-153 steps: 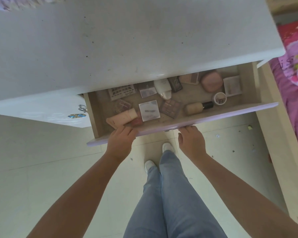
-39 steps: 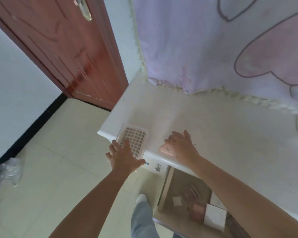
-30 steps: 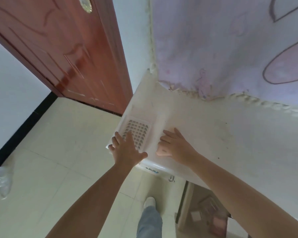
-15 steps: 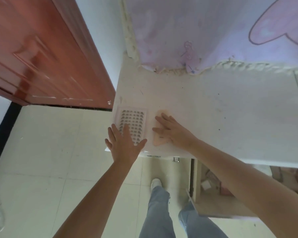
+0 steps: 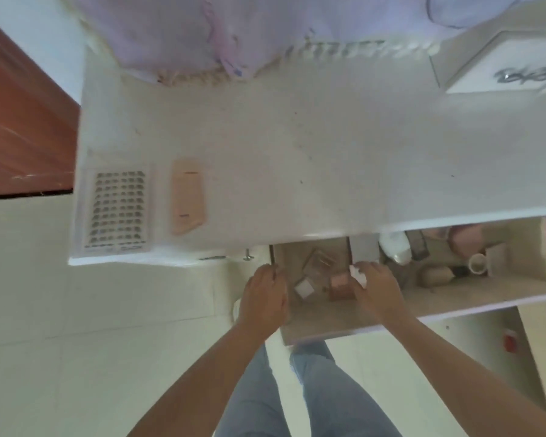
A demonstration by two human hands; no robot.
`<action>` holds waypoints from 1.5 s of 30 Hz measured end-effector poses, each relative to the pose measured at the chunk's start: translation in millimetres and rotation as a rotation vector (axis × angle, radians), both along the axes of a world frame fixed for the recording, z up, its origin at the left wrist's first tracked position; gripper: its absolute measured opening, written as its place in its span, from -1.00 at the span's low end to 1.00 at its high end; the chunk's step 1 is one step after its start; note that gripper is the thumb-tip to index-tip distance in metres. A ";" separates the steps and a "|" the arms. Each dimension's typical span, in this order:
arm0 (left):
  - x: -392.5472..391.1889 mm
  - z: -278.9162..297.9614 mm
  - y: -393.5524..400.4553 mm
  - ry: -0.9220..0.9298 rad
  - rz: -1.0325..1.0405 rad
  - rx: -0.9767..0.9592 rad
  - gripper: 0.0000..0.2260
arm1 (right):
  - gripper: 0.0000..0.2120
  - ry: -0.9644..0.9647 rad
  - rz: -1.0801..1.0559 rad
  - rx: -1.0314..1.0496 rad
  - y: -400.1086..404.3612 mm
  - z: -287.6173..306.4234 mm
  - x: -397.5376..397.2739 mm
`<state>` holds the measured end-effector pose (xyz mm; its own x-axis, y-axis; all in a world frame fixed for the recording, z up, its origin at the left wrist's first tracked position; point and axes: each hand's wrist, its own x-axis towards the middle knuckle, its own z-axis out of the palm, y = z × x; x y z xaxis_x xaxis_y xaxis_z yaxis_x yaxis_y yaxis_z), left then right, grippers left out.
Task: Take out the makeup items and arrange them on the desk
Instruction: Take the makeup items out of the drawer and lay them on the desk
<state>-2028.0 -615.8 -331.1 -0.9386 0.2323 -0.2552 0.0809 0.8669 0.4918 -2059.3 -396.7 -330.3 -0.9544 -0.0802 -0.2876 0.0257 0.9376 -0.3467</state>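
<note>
Nearest: the person's legs in blue jeans over pale floor tiles, both bare forearms reaching forward.

Left hand at the left end of the open drawer, back of the hand up, fingers bent down over the drawer's left edge; the picture is blurred and I cannot tell whether it grips anything.

Right hand inside the drawer, fingers curled down onto a flat white item just beside a reddish-pink compact; a firm grip cannot be made out.

Drawer contents, left to right: small white square piece, clear case, the compact, a grey flat box further back, a white bottle, a dark narrow palette, a beige tube with a dark cap, a small round white pot, a pink rounded case at the back right. All smeared by motion.

Beyond, on the white desk: a lash tray with rows of dark clusters at the front left corner, a peach flat pouch just beside it to the right, apart from it.

Farther: white box with a silver handle at the desk's back right, lilac cloth hanging along the back edge, red-brown door at the left.
</note>
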 end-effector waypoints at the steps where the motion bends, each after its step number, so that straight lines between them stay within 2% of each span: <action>1: 0.5 -3.5 13.1 -0.034 0.049 -0.064 -0.57 | -0.65 -0.094 -0.084 0.058 11.6 -9.5 -3.1; 3: -0.2 -6.5 33.2 -0.148 0.165 -0.164 -0.40 | -0.50 -0.200 -0.179 0.107 22.3 -27.9 -11.1; 6: 1.4 -14.1 54.7 -0.175 0.245 -0.192 -0.33 | -0.40 -0.200 -0.277 0.114 19.5 -50.6 -27.6; 7: 3.9 -19.6 58.3 -0.133 0.286 -0.223 -0.33 | -0.39 -0.202 -0.308 0.117 15.8 -54.6 -32.8; 10: 11.9 -27.5 57.5 -0.196 0.274 -0.217 -0.42 | -0.36 -0.157 -0.399 0.142 3.2 -64.3 -41.7; 12: 12.9 -28.1 57.8 -0.170 0.302 -0.218 -0.43 | -0.39 -0.047 -0.323 0.209 -3.3 -70.2 -43.5; 15: 13.0 -25.5 62.7 -0.183 0.319 -0.286 -0.41 | -0.47 -0.120 -0.209 0.204 -1.0 -70.3 -48.2; 17: 10.7 -25.7 66.1 -0.076 0.341 -0.278 -0.37 | -0.52 -0.080 -0.236 0.197 0.7 -64.5 -58.5; 18: 11.0 -27.8 68.6 -0.048 0.294 -0.278 -0.39 | -0.56 -0.102 -0.216 0.212 5.2 -64.6 -61.4; 21: 11.9 -29.6 82.3 -0.014 0.094 -0.335 -0.56 | -0.61 0.029 -0.088 0.195 19.7 -55.9 -54.8; 23: 9.6 -30.7 95.7 0.005 0.055 -0.287 -0.49 | -0.64 0.077 0.044 0.308 39.3 -55.8 -40.2; 25: 3.8 -28.6 115.5 -0.092 0.032 -0.219 -0.42 | -0.54 0.116 0.119 0.366 67.3 -57.6 -21.1; 26: -1.4 -28.4 126.7 -0.181 -0.016 -0.208 -0.44 | -0.54 0.146 0.114 0.384 80.7 -54.3 -11.1; 28: -13.1 -34.9 145.6 -0.218 -0.139 -0.270 -0.51 | -0.53 0.216 0.080 0.399 101.9 -46.8 2.3; 30: -22.3 -43.7 162.7 -0.159 -0.316 -0.282 -0.56 | -0.53 0.228 0.031 0.420 117.9 -42.8 4.8; 33: -40.1 -54.9 181.0 0.077 -0.498 -0.305 -0.55 | -0.54 0.236 0.017 0.445 134.6 -40.1 -0.6; 36: -55.2 -67.5 194.3 0.125 -0.880 -0.501 -0.53 | -0.35 0.231 0.013 0.447 150.0 -43.5 4.0; 37: -59.5 -67.5 197.5 0.090 -0.915 -0.475 -0.54 | -0.30 0.219 -0.022 0.423 152.0 -44.0 5.2; 39: -64.1 -65.4 199.8 0.161 -1.012 -0.452 -0.67 | -0.28 0.222 -0.071 0.401 151.7 -44.4 7.1; 41: -61.3 -70.7 201.9 0.218 -1.049 -0.453 -0.72 | -0.28 0.251 -0.071 0.405 151.5 -44.3 7.6; 43: -61.4 -70.8 199.0 0.211 -0.965 -0.478 -0.77 | -0.31 0.308 -0.056 0.385 150.1 -43.2 9.4; 45: -63.3 -63.0 193.4 0.204 -0.871 -0.536 -0.80 | -0.46 0.382 -0.063 0.355 149.5 -41.3 12.8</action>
<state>-2091.3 -422.4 -394.1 -0.5374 0.7528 -0.3800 0.8215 0.5692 -0.0341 -2046.5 -247.2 -371.7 -0.9964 0.0196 0.0826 0.0194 0.9998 -0.0034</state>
